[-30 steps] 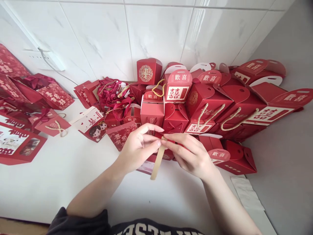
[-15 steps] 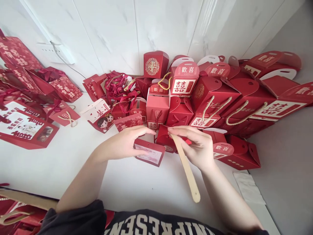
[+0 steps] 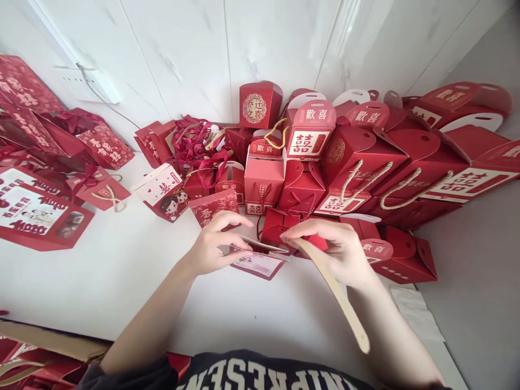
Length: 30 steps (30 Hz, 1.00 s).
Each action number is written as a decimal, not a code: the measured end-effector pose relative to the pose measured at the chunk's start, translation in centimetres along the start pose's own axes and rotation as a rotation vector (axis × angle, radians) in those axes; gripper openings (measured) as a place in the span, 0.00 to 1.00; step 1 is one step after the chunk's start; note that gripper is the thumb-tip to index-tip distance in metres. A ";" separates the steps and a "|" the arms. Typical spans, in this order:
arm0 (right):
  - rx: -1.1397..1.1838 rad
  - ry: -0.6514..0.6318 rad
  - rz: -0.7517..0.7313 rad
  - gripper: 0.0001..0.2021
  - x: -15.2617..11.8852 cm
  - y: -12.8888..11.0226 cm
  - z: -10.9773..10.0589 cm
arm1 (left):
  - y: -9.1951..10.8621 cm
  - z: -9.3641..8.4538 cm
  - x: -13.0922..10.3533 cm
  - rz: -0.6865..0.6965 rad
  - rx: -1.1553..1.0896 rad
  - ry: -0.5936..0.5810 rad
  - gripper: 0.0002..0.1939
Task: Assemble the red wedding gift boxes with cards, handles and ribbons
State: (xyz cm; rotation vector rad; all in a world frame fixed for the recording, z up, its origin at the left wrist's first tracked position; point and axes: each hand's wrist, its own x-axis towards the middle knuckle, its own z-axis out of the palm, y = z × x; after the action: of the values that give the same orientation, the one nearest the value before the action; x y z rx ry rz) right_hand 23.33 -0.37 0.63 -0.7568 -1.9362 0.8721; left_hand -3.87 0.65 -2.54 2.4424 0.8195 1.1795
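Note:
My right hand (image 3: 341, 249) pinches a long beige strap (image 3: 335, 290) near its upper end. The strap slants down to the right, and its rounded lower end has a small hole. My left hand (image 3: 221, 241) has thumb and fingers around the left side of a small red gift bag (image 3: 260, 264). A pale picture panel covers the bag's front, and its top edge gapes a little. The strap's upper end is just right of the bag, apart from it. Part of the bag is hidden behind my left fingers.
Many red gift boxes (image 3: 361, 162) are stacked along the tiled wall, some with rope handles. A heap of dark red ribbons (image 3: 199, 141) lies left of them. More red bags (image 3: 44, 208) stand at the left. A white tissue (image 3: 414, 309) lies at the right edge.
My left hand has closed from an open curve onto the small bag, whose top now gapes. My right hand has moved slightly right and down, and the strap swings further right.

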 end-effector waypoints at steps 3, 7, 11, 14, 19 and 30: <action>0.008 -0.239 -0.026 0.07 0.2 -0.3 0.3 | 0.3 -0.2 -0.4 0.052 0.028 -0.044 0.02; -0.074 -0.349 -0.043 0.07 0.3 -0.4 0.9 | 0.6 -0.5 -0.7 0.089 -0.019 -0.095 0.03; -0.240 -0.307 -0.105 0.06 0.2 -0.9 0.5 | 0.9 -0.7 -0.9 0.109 -0.084 -0.165 0.05; -0.344 -0.291 -0.179 0.06 0.0 -1.0 0.0 | 1.2 -0.9 -0.9 0.108 -0.135 -0.241 0.05; -0.422 -0.297 -0.182 0.06 -0.1 -0.9 -0.4 | 1.2 -1.2 -0.8 0.088 -0.177 -0.323 0.06; -0.401 -0.304 -0.153 0.06 0.0 -1.0 -0.6 | 1.0 -1.3 -0.8 0.063 -0.211 -0.363 0.07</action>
State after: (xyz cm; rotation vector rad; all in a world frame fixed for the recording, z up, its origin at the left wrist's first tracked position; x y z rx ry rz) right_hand 23.71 -0.77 1.63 -0.7204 -2.4483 0.5324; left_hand -4.90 -0.62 -1.69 2.4154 0.4883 0.7606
